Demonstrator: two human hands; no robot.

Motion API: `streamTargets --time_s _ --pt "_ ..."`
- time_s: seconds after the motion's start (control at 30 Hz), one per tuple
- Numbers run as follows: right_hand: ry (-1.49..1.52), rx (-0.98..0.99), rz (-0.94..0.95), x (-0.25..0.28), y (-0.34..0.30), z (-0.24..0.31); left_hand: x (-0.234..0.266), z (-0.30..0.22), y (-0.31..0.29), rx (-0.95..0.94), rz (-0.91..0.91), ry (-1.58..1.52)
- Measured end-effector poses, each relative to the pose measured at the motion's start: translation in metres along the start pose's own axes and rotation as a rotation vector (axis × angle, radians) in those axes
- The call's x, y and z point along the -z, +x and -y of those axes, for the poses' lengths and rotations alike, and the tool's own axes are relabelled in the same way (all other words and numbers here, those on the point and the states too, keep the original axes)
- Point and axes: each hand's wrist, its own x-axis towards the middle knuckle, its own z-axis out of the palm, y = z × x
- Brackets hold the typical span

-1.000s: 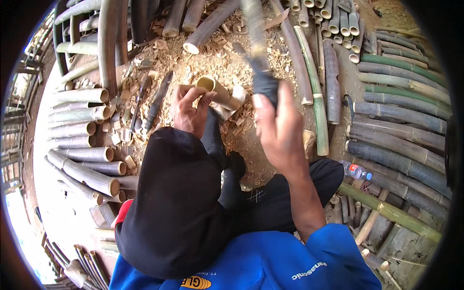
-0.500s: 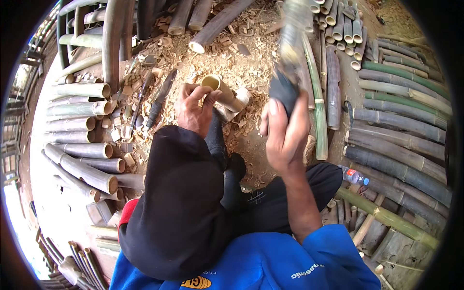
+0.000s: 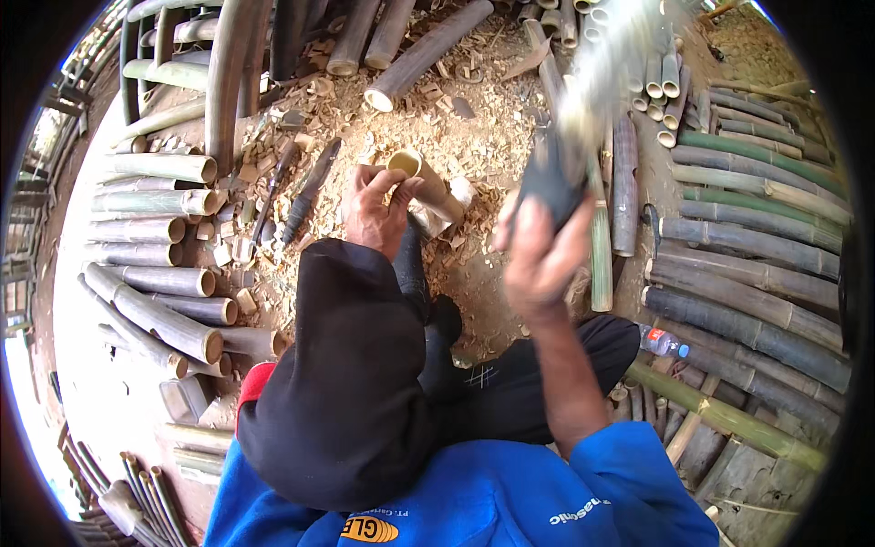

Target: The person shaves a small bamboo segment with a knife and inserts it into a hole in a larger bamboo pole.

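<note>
Over shavings [image 3: 497, 150], left grip [image 3: 375, 211] pinches bamboo tube [image 3: 434, 191]; raised right grip [image 3: 545, 260] clenches black handle [image 3: 552, 179].

The dark-handled tool [image 3: 583, 114] is blurred, its far end cut off by the top edge.

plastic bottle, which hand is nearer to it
Right. The right hand, gripping a dark handle, is up-left of the plastic bottle in the picture; the left hand is much farther left, at the bamboo tube.

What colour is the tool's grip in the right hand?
Black; the grip shows in the head view.
</note>
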Motion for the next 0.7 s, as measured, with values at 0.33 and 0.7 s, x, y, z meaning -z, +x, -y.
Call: streamTargets --time_s 0.33,0.7 --pt "-0.353 -0.399 0.350 0.013 0.030 0.001 -0.003 -0.001 0.005 -0.006 -0.022 -0.046" --pt "-0.615 -0.383 0.458 0.037 -0.043 -0.135 0.008 -0.012 0.011 -0.187 -0.044 0.028"
